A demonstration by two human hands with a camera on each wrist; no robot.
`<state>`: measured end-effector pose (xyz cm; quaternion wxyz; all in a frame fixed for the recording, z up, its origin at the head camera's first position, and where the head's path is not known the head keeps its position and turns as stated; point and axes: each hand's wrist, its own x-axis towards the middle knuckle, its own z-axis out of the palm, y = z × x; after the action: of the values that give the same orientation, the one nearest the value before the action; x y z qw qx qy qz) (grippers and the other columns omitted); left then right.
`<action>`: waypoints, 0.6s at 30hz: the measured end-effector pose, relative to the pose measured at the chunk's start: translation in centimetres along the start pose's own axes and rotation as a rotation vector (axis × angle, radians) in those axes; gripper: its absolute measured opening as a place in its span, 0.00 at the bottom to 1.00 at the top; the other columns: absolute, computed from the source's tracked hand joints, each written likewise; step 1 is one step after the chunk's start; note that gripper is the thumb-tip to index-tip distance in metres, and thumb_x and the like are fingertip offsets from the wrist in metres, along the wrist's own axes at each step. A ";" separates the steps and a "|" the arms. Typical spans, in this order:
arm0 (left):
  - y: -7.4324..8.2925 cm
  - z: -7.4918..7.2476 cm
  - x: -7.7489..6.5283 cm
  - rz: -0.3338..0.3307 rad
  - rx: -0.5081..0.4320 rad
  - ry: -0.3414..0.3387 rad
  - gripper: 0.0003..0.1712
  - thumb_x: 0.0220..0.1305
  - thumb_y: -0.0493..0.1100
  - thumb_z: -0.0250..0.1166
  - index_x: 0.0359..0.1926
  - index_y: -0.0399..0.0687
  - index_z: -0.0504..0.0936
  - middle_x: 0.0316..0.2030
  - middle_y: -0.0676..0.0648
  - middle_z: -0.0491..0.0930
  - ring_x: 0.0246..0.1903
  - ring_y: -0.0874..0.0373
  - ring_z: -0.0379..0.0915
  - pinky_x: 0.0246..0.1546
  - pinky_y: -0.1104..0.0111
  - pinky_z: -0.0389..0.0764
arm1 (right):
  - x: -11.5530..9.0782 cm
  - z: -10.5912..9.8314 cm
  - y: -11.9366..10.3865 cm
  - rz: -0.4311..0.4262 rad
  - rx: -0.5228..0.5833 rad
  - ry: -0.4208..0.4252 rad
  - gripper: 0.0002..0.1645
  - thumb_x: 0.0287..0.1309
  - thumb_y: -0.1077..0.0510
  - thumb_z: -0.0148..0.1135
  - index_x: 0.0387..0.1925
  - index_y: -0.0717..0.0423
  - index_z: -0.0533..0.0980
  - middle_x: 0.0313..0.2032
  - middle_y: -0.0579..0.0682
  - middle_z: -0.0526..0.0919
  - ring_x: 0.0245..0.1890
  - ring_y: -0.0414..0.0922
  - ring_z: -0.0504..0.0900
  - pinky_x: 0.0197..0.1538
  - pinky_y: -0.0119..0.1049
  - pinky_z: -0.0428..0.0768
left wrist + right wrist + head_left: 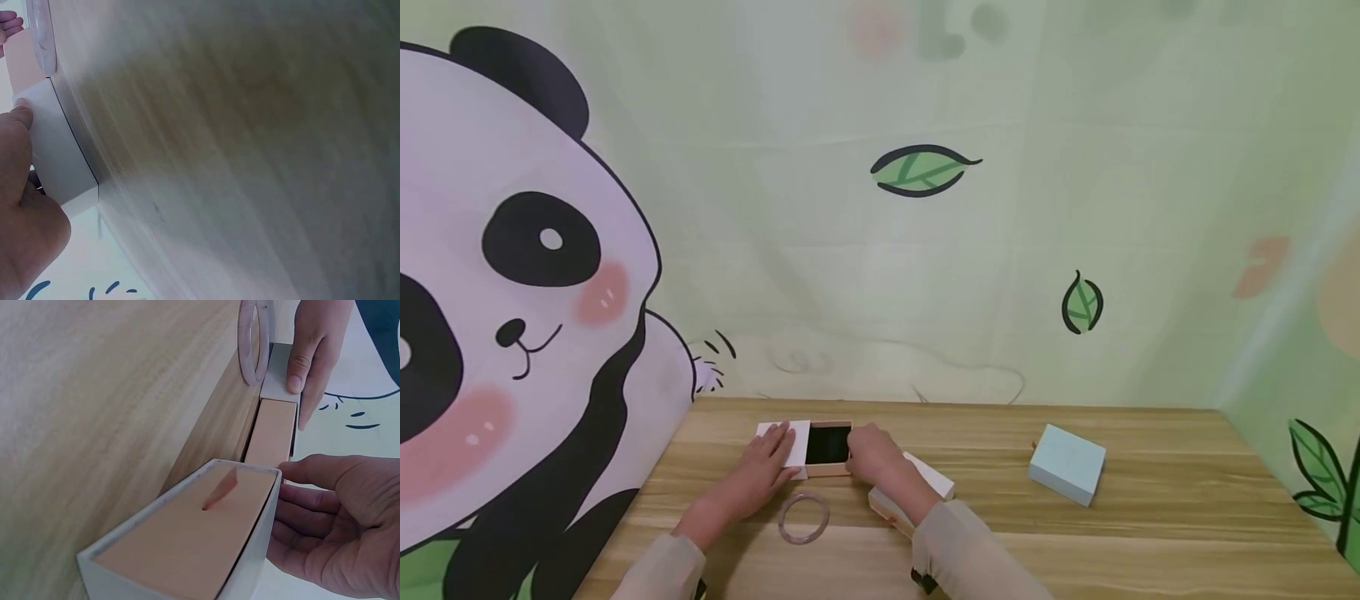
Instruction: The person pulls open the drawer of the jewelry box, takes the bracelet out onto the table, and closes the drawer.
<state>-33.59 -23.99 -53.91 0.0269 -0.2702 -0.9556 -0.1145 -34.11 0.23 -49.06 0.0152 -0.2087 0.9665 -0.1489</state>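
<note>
A slim box lies near the table's far left: a white sleeve [782, 442] with a peach drawer [827, 444], black inside, slid out to its right. My left hand [771, 462] holds the sleeve [278, 378], thumb on its near side and fingers over the top. The right hand [871, 454] grips the drawer's right end; in the right wrist view its thumb [294, 470] touches the drawer [275, 428]. A translucent pinkish bangle [803, 517] lies flat in front of the box, between my forearms.
A second white box with peach sides [921, 492] sits under my right forearm, large in the right wrist view [187, 544]. A pale blue box [1067, 462] stands to the right. The wooden table [1075, 550] ends at a panda-print backdrop.
</note>
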 end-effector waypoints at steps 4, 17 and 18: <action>0.0 0.0 0.0 -0.003 -0.009 0.000 0.38 0.78 0.49 0.54 0.76 0.28 0.55 0.76 0.28 0.50 0.76 0.31 0.44 0.74 0.41 0.49 | 0.1 0.3 -0.1 0.000 0.006 0.012 0.24 0.59 0.64 0.66 0.11 0.53 0.66 0.14 0.44 0.65 0.16 0.40 0.63 0.19 0.29 0.64; -0.1 0.2 0.1 -0.001 -0.012 0.012 0.38 0.78 0.49 0.54 0.76 0.28 0.56 0.76 0.27 0.51 0.76 0.31 0.45 0.74 0.40 0.49 | 0.4 0.9 -0.5 -0.006 0.046 0.028 0.17 0.58 0.64 0.67 0.16 0.56 0.73 0.16 0.46 0.71 0.16 0.40 0.67 0.18 0.29 0.66; -0.1 0.2 0.1 0.002 -0.013 0.016 0.37 0.78 0.48 0.55 0.75 0.27 0.56 0.76 0.27 0.51 0.75 0.30 0.45 0.74 0.40 0.50 | 0.4 0.9 -0.5 -0.007 0.051 0.029 0.16 0.58 0.64 0.67 0.17 0.56 0.74 0.17 0.46 0.71 0.16 0.40 0.67 0.18 0.29 0.66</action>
<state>-33.72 -23.95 -54.14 0.0332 -0.2705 -0.9543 -0.1228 -34.14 -0.62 -49.73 0.0061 -0.2093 0.9618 -0.1764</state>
